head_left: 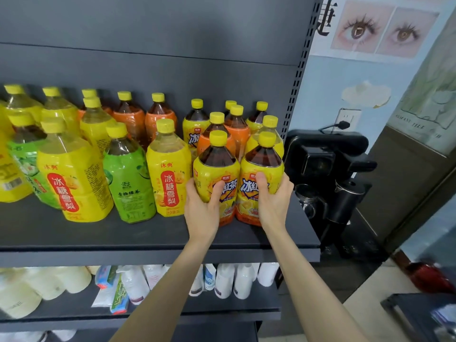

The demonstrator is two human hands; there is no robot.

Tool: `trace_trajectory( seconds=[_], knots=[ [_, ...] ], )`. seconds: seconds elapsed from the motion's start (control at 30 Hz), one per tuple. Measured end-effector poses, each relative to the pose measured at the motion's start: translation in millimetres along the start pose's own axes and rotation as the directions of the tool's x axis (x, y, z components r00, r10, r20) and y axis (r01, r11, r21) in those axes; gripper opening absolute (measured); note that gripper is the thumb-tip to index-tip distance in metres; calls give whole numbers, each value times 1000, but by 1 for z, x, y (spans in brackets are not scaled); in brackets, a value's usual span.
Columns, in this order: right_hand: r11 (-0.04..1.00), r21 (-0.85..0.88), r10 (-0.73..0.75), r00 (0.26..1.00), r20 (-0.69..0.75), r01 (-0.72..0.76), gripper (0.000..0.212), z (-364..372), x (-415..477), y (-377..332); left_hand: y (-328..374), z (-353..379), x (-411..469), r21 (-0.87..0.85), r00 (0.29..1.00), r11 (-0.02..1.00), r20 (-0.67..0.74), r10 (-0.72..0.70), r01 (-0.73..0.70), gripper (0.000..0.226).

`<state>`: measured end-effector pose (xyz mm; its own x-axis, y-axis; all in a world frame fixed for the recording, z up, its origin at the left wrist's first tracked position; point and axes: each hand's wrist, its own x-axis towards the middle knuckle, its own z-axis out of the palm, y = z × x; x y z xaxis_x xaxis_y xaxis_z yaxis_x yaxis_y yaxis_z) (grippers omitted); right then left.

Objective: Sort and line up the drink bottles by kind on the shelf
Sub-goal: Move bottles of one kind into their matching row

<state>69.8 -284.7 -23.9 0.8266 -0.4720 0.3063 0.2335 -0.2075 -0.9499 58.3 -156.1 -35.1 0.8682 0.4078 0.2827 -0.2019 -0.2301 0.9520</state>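
At nine o'clock from the hands, the shelf (148, 233) carries mixed pear-drink bottles (74, 183) and a green tea bottle (128, 183). The left hand (201, 208) grips the left iced-tea bottle (217, 166) at its waist, fingers (218, 192) curled round the label. Just beside it at three o'clock, the right hand (275, 201) clamps the right iced-tea bottle (262, 161) likewise. Both bottles stand near the shelf's front edge. Large and full, they likely feel heavy, their film labels slick. A mid-body hold looks steadier than the neck.
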Motion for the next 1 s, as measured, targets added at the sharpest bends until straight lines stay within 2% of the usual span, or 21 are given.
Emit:
trace_trajectory(
  seconds=[0.13,0.23,0.3,0.43,0.57,0.63,0.73,0.8,0.93,1.0],
  knots=[
    [999,-40,3,1000,-11,-3,66,1,3,1,1,-16,3,213,995,973,59,78,-89,89],
    [997,-77,-20,999,-31,18,63,0,4,1,6,-25,6,380,990,915,77,116,-136,97],
    [995,-98,-20,999,-34,17,66,-1,4,1,9,-27,8,399,993,909,50,110,-121,93],
    [993,-113,-25,999,-23,22,68,0,1,1,8,-32,11,329,983,927,19,182,-178,75],
    [995,-104,11,1000,-16,-13,82,2,-2,0,4,-34,14,454,947,839,40,318,-301,67],
    [996,-70,54,998,10,-54,89,0,-1,0,5,-36,15,500,940,808,37,339,-311,69],
    [997,-70,19,999,41,-16,93,-5,-3,-5,8,-42,18,471,951,834,37,307,-287,72],
    [996,-74,-49,998,27,50,94,-9,1,-16,15,-49,23,380,950,881,-15,311,-282,71],
    [999,17,-50,999,16,50,81,-14,37,-37,38,-61,52,260,898,902,-187,399,-346,64],
    [998,42,-45,998,38,44,76,-16,59,-44,49,-63,70,232,891,904,-204,405,-358,62]
  ],
)
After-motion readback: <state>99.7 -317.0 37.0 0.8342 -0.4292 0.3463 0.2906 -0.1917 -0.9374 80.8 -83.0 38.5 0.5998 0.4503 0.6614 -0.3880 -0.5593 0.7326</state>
